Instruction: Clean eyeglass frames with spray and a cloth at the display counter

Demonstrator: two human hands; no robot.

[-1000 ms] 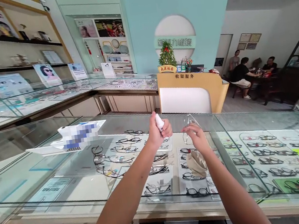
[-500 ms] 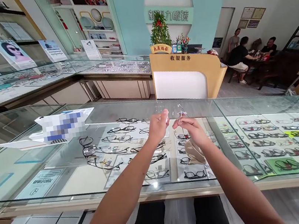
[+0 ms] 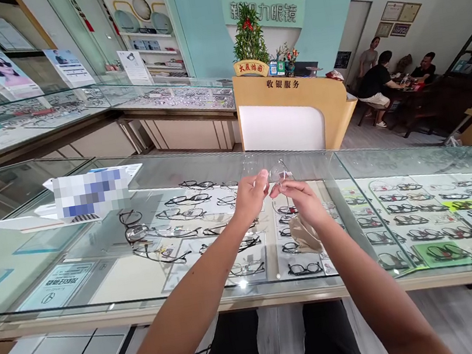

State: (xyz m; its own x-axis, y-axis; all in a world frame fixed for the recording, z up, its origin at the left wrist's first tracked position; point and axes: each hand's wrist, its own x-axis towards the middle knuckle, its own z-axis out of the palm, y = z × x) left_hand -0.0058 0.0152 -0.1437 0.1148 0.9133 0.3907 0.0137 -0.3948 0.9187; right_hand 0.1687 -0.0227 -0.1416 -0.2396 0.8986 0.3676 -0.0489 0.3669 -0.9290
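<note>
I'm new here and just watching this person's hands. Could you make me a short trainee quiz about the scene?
1. What does the right hand hold?
a) a cup
b) clear glasses
c) a phone

2. True or false: the left hand is lying flat with its fingers spread.

3. Fill in: on the desk by the teal wall stands a green ____.

Key:
1. b
2. False; its fingers are curled.
3. plant
</note>
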